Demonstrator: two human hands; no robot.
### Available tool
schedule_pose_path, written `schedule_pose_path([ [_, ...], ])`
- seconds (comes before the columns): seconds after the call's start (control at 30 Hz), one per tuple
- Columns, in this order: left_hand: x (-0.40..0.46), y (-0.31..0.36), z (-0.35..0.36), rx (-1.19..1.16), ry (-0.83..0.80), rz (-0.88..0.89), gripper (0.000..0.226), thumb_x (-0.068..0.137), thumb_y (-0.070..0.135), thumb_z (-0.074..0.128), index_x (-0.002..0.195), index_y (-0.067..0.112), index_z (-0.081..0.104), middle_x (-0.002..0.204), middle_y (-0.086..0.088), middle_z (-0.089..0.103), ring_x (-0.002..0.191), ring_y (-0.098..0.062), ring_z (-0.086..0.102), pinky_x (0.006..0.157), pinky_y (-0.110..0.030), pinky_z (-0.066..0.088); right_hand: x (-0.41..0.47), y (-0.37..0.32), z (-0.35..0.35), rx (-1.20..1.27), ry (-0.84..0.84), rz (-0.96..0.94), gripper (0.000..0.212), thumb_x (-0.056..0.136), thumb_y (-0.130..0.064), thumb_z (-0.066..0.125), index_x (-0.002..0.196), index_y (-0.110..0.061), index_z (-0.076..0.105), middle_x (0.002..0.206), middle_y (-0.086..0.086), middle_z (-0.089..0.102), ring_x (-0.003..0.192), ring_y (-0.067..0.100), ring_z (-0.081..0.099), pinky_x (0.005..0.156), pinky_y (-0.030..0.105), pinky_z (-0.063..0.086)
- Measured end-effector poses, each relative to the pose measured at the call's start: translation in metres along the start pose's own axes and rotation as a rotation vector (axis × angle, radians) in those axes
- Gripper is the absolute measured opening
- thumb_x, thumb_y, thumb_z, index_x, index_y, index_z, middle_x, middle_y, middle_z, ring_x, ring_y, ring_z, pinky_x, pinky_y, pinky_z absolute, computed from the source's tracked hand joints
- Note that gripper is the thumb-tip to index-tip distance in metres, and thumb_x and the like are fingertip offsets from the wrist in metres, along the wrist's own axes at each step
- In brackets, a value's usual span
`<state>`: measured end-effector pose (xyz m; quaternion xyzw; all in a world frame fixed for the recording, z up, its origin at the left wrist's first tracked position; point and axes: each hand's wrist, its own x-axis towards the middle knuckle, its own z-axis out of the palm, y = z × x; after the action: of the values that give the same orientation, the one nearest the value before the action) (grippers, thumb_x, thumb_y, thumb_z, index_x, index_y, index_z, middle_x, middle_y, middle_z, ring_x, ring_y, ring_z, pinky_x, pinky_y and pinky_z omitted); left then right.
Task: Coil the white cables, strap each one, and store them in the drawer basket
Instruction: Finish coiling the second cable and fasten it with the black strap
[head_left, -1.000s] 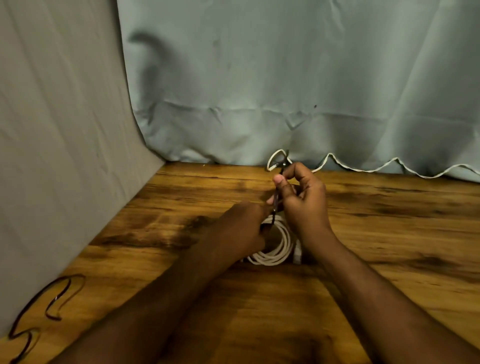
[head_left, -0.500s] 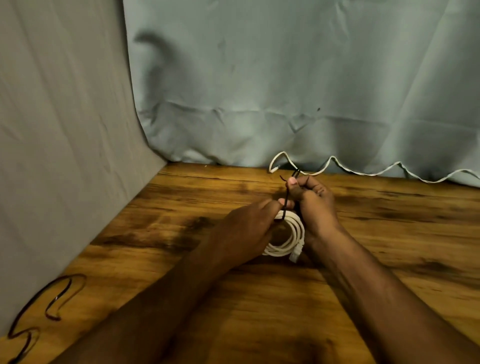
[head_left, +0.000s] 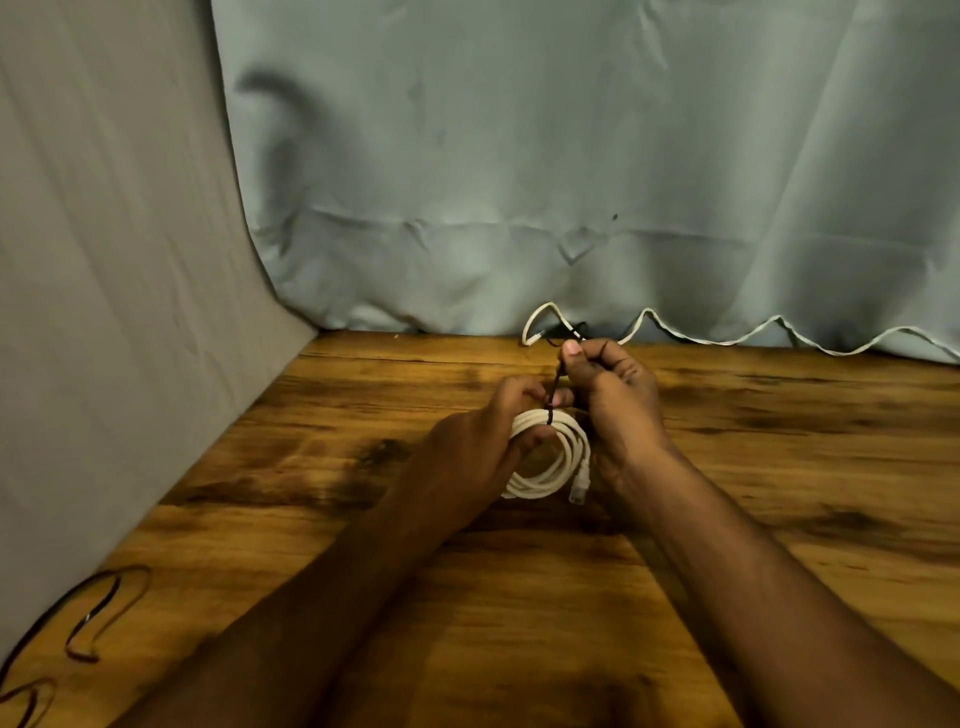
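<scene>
A coiled white cable (head_left: 558, 460) is held just above the wooden table (head_left: 727, 519), its connector end hanging at the lower right of the coil. My left hand (head_left: 478, 447) grips the coil's left side. A thin black strap (head_left: 555, 384) loops around the top of the coil and runs up to my right hand (head_left: 610, 395), which pinches its free end between thumb and fingers. A second white cable (head_left: 727, 335) lies uncoiled in waves along the back edge of the table, against the curtain. No drawer basket is in view.
Pale cloth backdrops hang behind the table and along its left side. More thin dark straps (head_left: 98, 618) lie loose at the table's front left corner. Bare wood stretches to the right of my arms.
The coil has tilted up to show its full ring, and the strap now sits snug around its top. My right hand has pulled the strap end upward and slightly away from me.
</scene>
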<state>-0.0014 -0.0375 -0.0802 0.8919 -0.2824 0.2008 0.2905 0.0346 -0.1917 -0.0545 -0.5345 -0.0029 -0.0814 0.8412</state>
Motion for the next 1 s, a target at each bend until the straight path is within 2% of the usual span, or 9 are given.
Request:
schedule_pose_path([
  [0.13,0.001,0.002,0.0,0.012,-0.01,0.001,0.042,0.097,0.059,0.035,0.13,0.034,0.039,0.115,0.004,0.07,0.097,-0.015,0.069,0.079,-0.039,0.055,0.003,0.006,-0.003,0.0,-0.014,-0.008,0.016,0.1,-0.009,0.065,0.084,-0.009,0.062,0.061,0.006,0.054,0.038,0.01,0.047,0.047,0.023,0.043],
  [0.2,0.001,0.001,-0.001,0.018,-0.02,0.006,0.042,0.098,0.055,0.04,0.135,0.034,0.039,0.12,0.003,0.069,0.102,-0.017,0.068,0.082,-0.035,0.053,0.005,0.008,-0.004,-0.001,-0.033,0.006,0.017,0.1,-0.01,0.065,0.083,-0.008,0.062,0.059,0.006,0.053,0.039,0.012,0.046,0.052,0.026,0.041],
  [0.3,0.003,-0.001,-0.002,0.063,-0.026,0.066,0.045,0.1,0.052,0.041,0.143,0.037,0.037,0.133,0.006,0.063,0.113,-0.012,0.062,0.087,-0.029,0.05,0.007,0.009,-0.005,-0.002,-0.041,0.047,0.021,0.099,-0.011,0.066,0.078,-0.009,0.063,0.061,0.008,0.056,0.041,0.013,0.047,0.049,0.024,0.043],
  [0.43,0.003,-0.002,-0.001,0.083,-0.023,0.121,0.039,0.1,0.054,0.034,0.133,0.037,0.044,0.128,0.008,0.064,0.109,-0.012,0.063,0.086,-0.038,0.053,0.006,0.009,-0.007,-0.016,-0.127,0.17,0.021,0.098,-0.015,0.067,0.08,-0.004,0.067,0.077,0.017,0.063,0.059,0.024,0.056,0.064,0.031,0.051],
  [0.57,0.002,-0.013,0.001,-0.05,0.112,0.044,0.04,0.1,0.056,0.034,0.13,0.035,0.051,0.123,0.007,0.066,0.104,-0.005,0.061,0.086,-0.02,0.047,0.004,0.015,-0.01,-0.137,-0.2,0.194,0.041,0.099,-0.03,0.067,0.106,0.01,0.07,0.103,0.034,0.068,0.09,0.037,0.063,0.088,0.05,0.051],
  [0.63,0.005,-0.023,0.001,-0.052,0.193,-0.008,0.036,0.1,0.053,0.036,0.125,0.034,0.054,0.117,0.004,0.068,0.099,-0.009,0.063,0.083,-0.027,0.049,0.003,0.017,-0.012,-0.19,-0.235,0.199,0.043,0.097,-0.036,0.069,0.11,0.005,0.073,0.109,0.035,0.071,0.094,0.038,0.064,0.091,0.052,0.05],
  [0.73,0.006,-0.036,0.002,-0.032,0.227,-0.066,0.043,0.101,0.047,0.037,0.118,0.019,0.065,0.108,0.0,0.067,0.094,-0.016,0.063,0.08,-0.04,0.051,0.003,0.016,-0.015,-0.29,-0.362,0.13,0.03,0.092,-0.02,0.075,0.12,-0.008,0.073,0.11,0.024,0.076,0.095,0.032,0.07,0.089,0.044,0.054],
  [0.83,0.005,-0.042,0.005,-0.03,0.183,-0.121,0.041,0.1,0.044,0.041,0.115,0.016,0.067,0.104,0.002,0.052,0.087,-0.015,0.059,0.078,-0.039,0.051,0.004,0.02,-0.018,-0.465,-0.43,-0.012,0.049,0.087,0.006,0.074,0.131,-0.013,0.063,0.087,0.007,0.074,0.081,0.021,0.071,0.078,0.033,0.057],
  [1.0,0.006,-0.046,0.01,-0.034,0.087,-0.254,0.036,0.102,0.044,0.041,0.111,0.022,0.069,0.096,0.005,0.047,0.085,-0.017,0.057,0.086,-0.049,0.049,0.004,0.027,-0.019,-0.69,-0.424,-0.214,0.046,0.088,-0.005,0.077,0.125,-0.025,0.057,0.086,0.012,0.067,0.064,0.013,0.059,0.06,0.032,0.053],
])
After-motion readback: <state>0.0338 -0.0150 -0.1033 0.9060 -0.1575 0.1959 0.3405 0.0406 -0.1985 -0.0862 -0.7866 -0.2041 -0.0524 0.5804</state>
